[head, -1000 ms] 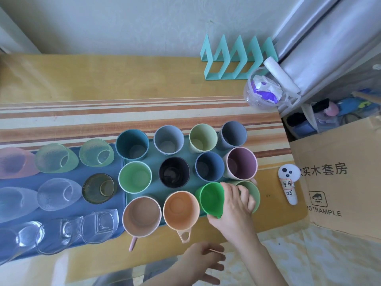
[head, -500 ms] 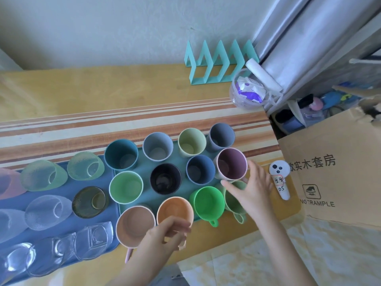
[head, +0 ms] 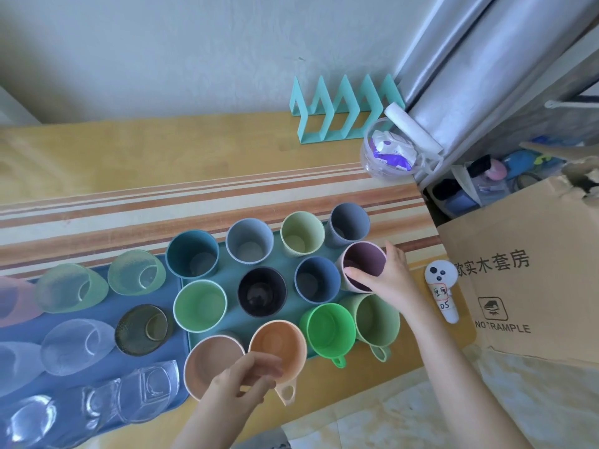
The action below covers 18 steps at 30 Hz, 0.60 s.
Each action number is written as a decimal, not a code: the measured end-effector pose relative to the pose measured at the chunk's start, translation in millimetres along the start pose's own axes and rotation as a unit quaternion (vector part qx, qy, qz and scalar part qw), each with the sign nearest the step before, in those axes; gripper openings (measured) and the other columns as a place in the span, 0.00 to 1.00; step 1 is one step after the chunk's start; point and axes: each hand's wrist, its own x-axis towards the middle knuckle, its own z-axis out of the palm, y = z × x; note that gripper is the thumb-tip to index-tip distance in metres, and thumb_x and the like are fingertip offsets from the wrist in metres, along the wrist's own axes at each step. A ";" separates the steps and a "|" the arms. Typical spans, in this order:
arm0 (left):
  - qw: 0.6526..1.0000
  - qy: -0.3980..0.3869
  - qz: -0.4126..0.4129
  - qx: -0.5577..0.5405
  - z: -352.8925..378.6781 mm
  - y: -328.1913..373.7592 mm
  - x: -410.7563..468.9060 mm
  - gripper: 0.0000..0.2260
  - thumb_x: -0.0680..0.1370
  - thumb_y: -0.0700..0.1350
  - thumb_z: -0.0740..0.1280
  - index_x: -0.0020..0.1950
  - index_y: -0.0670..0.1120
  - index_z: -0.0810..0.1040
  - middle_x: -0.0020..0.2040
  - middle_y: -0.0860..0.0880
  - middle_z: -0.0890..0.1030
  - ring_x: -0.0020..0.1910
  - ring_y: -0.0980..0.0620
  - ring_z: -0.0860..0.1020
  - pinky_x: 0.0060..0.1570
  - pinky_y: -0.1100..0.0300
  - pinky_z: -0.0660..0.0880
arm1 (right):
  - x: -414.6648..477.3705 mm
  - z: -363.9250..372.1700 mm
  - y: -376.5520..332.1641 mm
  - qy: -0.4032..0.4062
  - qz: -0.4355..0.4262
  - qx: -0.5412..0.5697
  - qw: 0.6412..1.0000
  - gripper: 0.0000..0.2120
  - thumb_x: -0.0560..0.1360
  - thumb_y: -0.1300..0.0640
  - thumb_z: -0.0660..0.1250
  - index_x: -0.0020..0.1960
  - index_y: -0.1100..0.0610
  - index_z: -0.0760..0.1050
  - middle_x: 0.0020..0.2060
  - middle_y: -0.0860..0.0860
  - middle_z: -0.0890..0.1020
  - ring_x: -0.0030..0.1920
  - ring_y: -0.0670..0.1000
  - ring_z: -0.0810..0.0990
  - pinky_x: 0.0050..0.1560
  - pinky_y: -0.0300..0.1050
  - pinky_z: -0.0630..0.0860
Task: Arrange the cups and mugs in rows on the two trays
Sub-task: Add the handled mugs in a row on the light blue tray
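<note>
A teal tray (head: 230,271) holds coloured cups in rows, with handled mugs along its near edge. My right hand (head: 387,281) grips the rim of the purple cup (head: 364,265) at the right end of the middle row, thumb in front and fingers behind. My left hand (head: 241,382) has its fingers curled over the near rim of the orange mug (head: 275,343), beside the pink mug (head: 212,361). The bright green mug (head: 327,328) and pale green mug (head: 377,319) stand upright at the tray's right. A blue tray (head: 107,303) on the left carries glass cups.
A cardboard box (head: 518,286) stands off the table's right edge. A white marked device (head: 442,286) lies beside the teal tray. At the back right are a teal zigzag rack (head: 340,115) and a clear tub (head: 387,153). The table's far side is bare wood.
My right hand let go of the bright green mug, which now stands upright, and moved up to the purple cup. My left hand rose from the table's edge to the orange mug.
</note>
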 end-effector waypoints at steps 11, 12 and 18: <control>1.000 0.000 0.004 0.007 -1.7 0.5 2.9 0.17 0.75 0.37 0.65 0.48 0.63 0.76 0.44 0.60 0.84 0.44 0.57 0.81 0.44 0.63 0.78 | -2.4 -5.0 7.6 -0.048 -0.059 -0.037 0.996 0.49 0.60 0.49 0.78 0.72 0.52 0.54 0.69 0.52 0.61 0.68 0.54 0.62 0.62 0.47 0.64; 1.000 -0.001 0.003 0.007 -2.2 0.4 2.9 0.17 0.75 0.37 0.65 0.48 0.62 0.76 0.44 0.60 0.84 0.44 0.57 0.81 0.44 0.63 0.78 | -0.5 -3.6 6.2 -0.044 -0.060 -0.053 0.996 0.49 0.60 0.49 0.78 0.73 0.53 0.54 0.68 0.53 0.61 0.68 0.54 0.62 0.62 0.48 0.64; 1.000 0.005 -0.006 0.000 -6.5 0.5 0.8 0.18 0.75 0.36 0.65 0.48 0.62 0.77 0.43 0.59 0.84 0.44 0.56 0.81 0.44 0.62 0.77 | 9.3 -3.0 5.9 -0.056 -0.058 -0.071 0.994 0.49 0.59 0.51 0.77 0.72 0.53 0.54 0.65 0.53 0.62 0.67 0.55 0.62 0.64 0.50 0.65</control>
